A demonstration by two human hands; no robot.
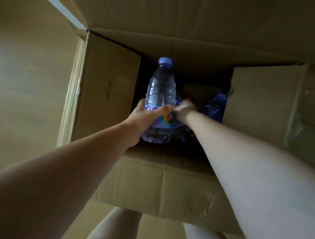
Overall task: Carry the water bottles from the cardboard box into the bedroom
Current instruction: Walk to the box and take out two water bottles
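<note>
A clear water bottle point(159, 88) with a purple cap and a colourful label is raised in the mouth of the open cardboard box point(104, 89). My left hand point(145, 118) grips it round the label. My right hand point(185, 108) reaches deeper into the box just right of that bottle; it is blurred, and its fingers are hidden against the dark inside. More bottles point(215, 106) with blue labels lie at the bottom of the box, to the right of my right hand.
The box stands on a wooden floor point(16, 84) with its flaps point(265, 98) folded outward on all sides. My bare legs point(113, 232) show below the near flap. A pale strip point(63, 11) runs along the floor at the top left.
</note>
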